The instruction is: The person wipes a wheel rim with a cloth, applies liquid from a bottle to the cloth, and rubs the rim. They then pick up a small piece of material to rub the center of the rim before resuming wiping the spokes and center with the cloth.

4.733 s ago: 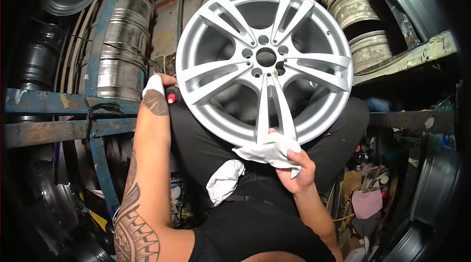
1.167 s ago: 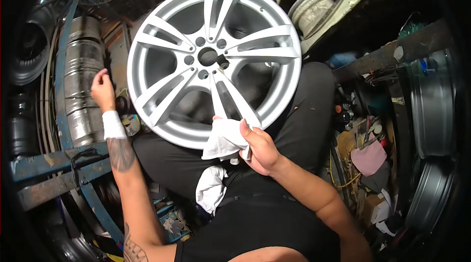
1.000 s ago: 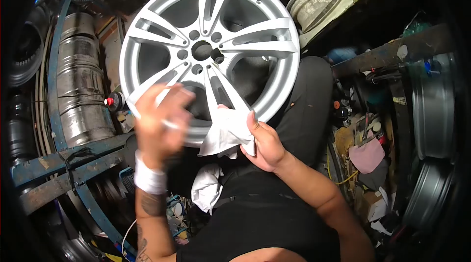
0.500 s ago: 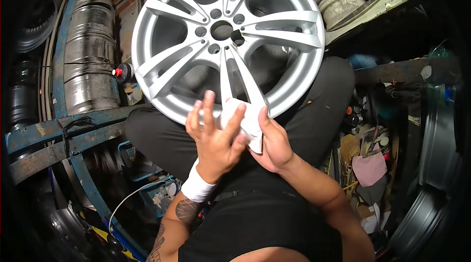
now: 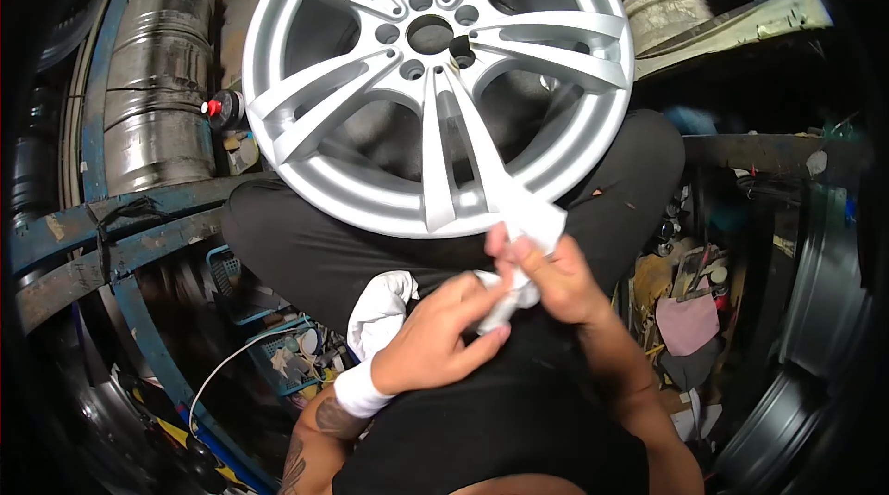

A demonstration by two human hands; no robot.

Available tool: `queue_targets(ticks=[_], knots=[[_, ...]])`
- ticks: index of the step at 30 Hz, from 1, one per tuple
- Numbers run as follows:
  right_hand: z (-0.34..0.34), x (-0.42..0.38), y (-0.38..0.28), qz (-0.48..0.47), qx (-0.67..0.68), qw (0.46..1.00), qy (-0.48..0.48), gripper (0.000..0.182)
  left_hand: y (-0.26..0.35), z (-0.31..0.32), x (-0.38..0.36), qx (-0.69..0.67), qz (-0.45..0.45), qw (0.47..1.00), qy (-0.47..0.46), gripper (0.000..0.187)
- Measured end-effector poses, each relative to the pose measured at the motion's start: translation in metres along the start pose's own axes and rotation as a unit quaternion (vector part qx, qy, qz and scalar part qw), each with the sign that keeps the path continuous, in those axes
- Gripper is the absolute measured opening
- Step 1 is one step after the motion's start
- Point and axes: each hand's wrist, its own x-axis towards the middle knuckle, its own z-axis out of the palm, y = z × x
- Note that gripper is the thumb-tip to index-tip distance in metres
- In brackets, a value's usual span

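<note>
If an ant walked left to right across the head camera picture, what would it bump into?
The shiny metal stack, then the dark bottle with the red cap, then the big silver wheel, then the pink cloth, then the upper grey rim.

A wheel workshop, shown by stacked rims (image 5: 159, 78) and metal racking (image 5: 153, 347).

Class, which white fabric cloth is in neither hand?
The crumpled white cloth on the dark trousers, near the white wristband; the other white cloth is gripped by the person's right hand.
</note>
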Motion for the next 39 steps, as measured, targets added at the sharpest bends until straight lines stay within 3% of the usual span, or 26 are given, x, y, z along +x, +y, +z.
queue_targets(ticks=[2, 4, 6, 7, 11, 15, 18, 19, 20, 22, 23, 27, 31, 33, 35, 38, 39], knots=[[-0.015, 0.003, -0.018, -0.056, -0.212, 0.974, 0.065, 0.024, -0.016, -0.009, -0.028, 0.027, 0.03, 0.999, -0.03, 0.036], [0.001, 0.011, -0.051, -0.049, -0.349, 0.932, 0.081, 0.02, -0.013, -0.025, -0.047, 0.268, -0.024, 0.954, 0.134, 0.025], [0.011, 0.027, -0.046, -0.088, -0.555, 0.826, 0.039, 0.023, -0.028, -0.037, -0.064, 0.426, -0.092, 0.877, 0.204, 0.028], [0.021, 0.038, -0.04, -0.073, -0.655, 0.751, 0.029, 0.025, -0.032, -0.035, -0.072, 0.433, -0.162, 0.866, 0.189, 0.034], [0.054, 0.044, -0.034, -0.046, -0.754, 0.654, -0.048, 0.034, -0.055, -0.018, -0.09, 0.401, -0.182, 0.876, 0.195, 0.039], [0.043, 0.062, -0.038, -0.052, -0.766, 0.636, -0.078, 0.043, -0.07, -0.008, -0.095, 0.397, -0.101, 0.878, 0.249, 0.037], [0.051, 0.046, -0.056, -0.051, -0.767, 0.631, -0.105, 0.041, -0.081, -0.003, -0.087, 0.26, -0.02, 0.917, 0.302, 0.032], [0.054, 0.054, -0.061, -0.043, -0.765, 0.636, -0.086, 0.041, -0.08, -0.004, -0.085, 0.211, -0.038, 0.925, 0.313, 0.028], [0.049, 0.066, -0.058, -0.019, -0.759, 0.646, -0.079, 0.041, -0.088, -0.001, -0.09, 0.086, -0.125, 0.941, 0.303, 0.026], [0.044, 0.065, -0.049, -0.032, -0.774, 0.627, -0.082, 0.041, -0.093, -0.009, -0.079, -0.123, -0.118, 0.932, 0.321, 0.03], [0.046, 0.064, -0.054, -0.006, -0.773, 0.627, -0.09, 0.039, -0.092, -0.015, -0.07, -0.234, -0.081, 0.915, 0.318, 0.041], [0.048, 0.072, -0.065, 0.061, -0.767, 0.629, -0.108, 0.035, -0.083, -0.034, -0.055, -0.397, -0.075, 0.863, 0.303, 0.071], [0.044, 0.068, -0.065, 0.037, -0.754, 0.649, -0.095, 0.034, -0.09, -0.033, -0.055, -0.499, -0.112, 0.823, 0.245, 0.065], [0.035, 0.078, -0.058, 0.033, -0.728, 0.679, -0.085, 0.034, -0.092, -0.027, -0.057, -0.597, -0.104, 0.759, 0.24, 0.061], [0.037, 0.064, -0.054, 0.024, -0.741, 0.667, -0.074, 0.033, -0.098, -0.023, -0.055, -0.669, -0.106, 0.699, 0.23, 0.059], [0.04, 0.061, -0.056, 0.007, -0.739, 0.669, -0.08, 0.033, -0.089, -0.023, -0.054, -0.684, -0.104, 0.692, 0.208, 0.055], [0.038, 0.068, -0.053, 0.007, -0.738, 0.67, -0.081, 0.033, -0.087, -0.024, -0.054, -0.651, -0.1, 0.73, 0.184, 0.052]])
